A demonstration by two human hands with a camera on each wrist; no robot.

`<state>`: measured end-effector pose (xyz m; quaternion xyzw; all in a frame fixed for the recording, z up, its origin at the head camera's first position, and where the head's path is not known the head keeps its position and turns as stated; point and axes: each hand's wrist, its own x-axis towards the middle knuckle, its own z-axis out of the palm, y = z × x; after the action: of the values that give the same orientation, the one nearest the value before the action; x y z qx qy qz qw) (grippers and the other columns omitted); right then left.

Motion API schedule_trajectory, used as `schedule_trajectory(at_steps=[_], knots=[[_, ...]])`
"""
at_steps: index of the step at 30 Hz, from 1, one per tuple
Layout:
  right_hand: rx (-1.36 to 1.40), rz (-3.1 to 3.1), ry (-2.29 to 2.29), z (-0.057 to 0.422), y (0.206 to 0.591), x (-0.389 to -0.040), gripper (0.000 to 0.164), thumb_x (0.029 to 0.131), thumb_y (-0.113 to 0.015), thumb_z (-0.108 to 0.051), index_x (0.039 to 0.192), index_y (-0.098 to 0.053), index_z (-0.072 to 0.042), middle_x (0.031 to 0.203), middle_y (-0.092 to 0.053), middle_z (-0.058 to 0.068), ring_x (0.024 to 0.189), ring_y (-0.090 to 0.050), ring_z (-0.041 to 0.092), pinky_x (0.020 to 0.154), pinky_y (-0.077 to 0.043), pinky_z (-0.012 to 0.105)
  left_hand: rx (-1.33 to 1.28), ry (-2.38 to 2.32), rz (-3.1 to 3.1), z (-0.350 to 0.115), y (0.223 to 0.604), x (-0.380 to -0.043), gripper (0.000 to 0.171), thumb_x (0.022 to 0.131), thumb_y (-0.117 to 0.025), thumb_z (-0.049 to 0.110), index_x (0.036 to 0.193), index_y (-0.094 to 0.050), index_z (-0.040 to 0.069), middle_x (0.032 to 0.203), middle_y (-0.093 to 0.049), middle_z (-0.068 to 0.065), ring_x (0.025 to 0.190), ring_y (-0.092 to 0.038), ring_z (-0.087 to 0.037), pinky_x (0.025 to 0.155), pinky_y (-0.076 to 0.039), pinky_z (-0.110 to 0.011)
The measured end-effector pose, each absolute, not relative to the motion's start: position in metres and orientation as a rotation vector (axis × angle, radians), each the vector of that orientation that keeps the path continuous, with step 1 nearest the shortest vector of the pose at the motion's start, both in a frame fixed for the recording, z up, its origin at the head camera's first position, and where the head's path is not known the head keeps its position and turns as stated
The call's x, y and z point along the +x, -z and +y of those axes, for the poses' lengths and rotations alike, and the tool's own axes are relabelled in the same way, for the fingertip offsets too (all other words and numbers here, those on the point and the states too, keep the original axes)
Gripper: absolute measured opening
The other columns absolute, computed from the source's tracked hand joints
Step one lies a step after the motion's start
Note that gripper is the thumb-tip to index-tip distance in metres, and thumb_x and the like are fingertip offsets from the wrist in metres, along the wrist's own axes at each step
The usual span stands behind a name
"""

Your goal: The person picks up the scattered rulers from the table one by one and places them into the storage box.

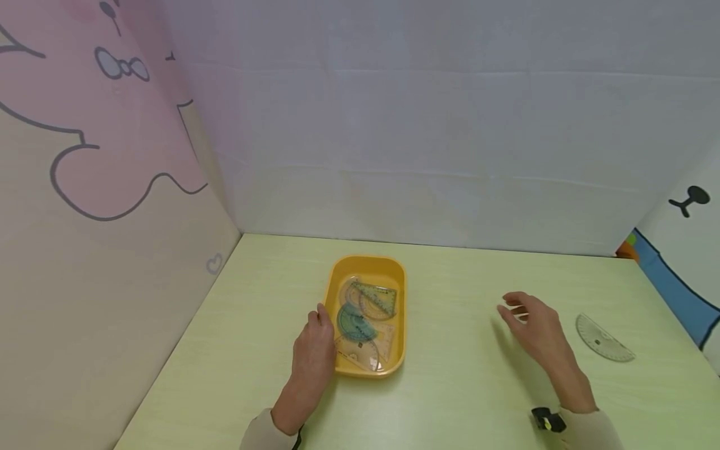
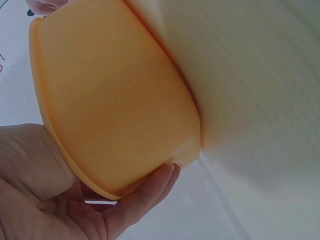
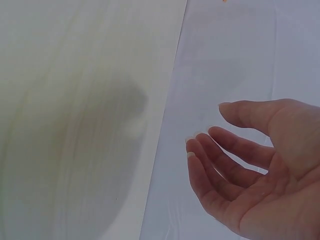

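Note:
My left hand (image 1: 314, 350) grips the left side of a yellow plastic tray (image 1: 404, 331). In the left wrist view, its fingers curl against the tray's outer wall (image 2: 115, 100) just below the rim. Inside the tray lie a blue-green protractor (image 1: 350, 322), a greenish set square (image 1: 384, 296) and several clear drawing pieces, partly overlapping. Above the table on the right is my right hand (image 1: 539, 331), its fingers loosely curved with a gap to the thumb and nothing between them, as the right wrist view also shows. A clear protractor (image 1: 603, 340) lies to the right of that hand.
The light yellow-green table (image 1: 450, 400) meets a white covered wall (image 1: 427, 137) at the back. A wall with a pink cartoon print (image 1: 129, 162) stands along the left side, and another printed wall (image 1: 675, 269) along the right.

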<state>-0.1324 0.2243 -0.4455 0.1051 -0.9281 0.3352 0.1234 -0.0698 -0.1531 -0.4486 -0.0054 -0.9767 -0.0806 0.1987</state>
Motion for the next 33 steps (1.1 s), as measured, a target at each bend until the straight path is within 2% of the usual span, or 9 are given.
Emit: schedule_trajectory(at_steps=[14, 26, 33], knots=[[0.246, -2.750, -0.912, 0.256, 0.451, -0.131, 0.029, 0.098, -0.068, -0.009, 0.118, -0.063, 0.011, 0.108, -0.067, 0.032, 0.093, -0.068, 0.048, 0.079, -0.056, 0.059, -0.023, 0.238, -2.721, -0.154, 0.450, -0.070, 0.052, 0.080, -0.079, -0.013, 0.125, -0.056, -0.019, 0.091, -0.059, -0.022, 0.065, -0.065, -0.029, 0.053, -0.057, -0.036], [0.169, -2.795, -0.835, 0.277, 0.452, -0.127, 0.030, 0.099, -0.068, -0.009, 0.119, -0.061, 0.013, 0.110, -0.065, 0.036, 0.095, -0.066, 0.050, 0.080, -0.054, 0.061, 0.009, 0.310, -2.760, -0.154, 0.447, -0.070, 0.049, 0.082, -0.077, -0.013, 0.126, -0.056, -0.019, 0.092, -0.059, -0.023, 0.068, -0.067, -0.030, 0.055, -0.058, -0.037], [0.142, -2.816, -0.818, 0.292, 0.453, -0.125, 0.031, 0.099, -0.067, -0.010, 0.119, -0.061, 0.013, 0.111, -0.065, 0.036, 0.097, -0.065, 0.051, 0.082, -0.053, 0.061, 0.024, 0.369, -2.766, -0.155, 0.445, -0.070, 0.040, 0.088, -0.072, -0.010, 0.124, -0.056, -0.017, 0.093, -0.061, -0.023, 0.069, -0.068, -0.031, 0.059, -0.059, -0.040]])
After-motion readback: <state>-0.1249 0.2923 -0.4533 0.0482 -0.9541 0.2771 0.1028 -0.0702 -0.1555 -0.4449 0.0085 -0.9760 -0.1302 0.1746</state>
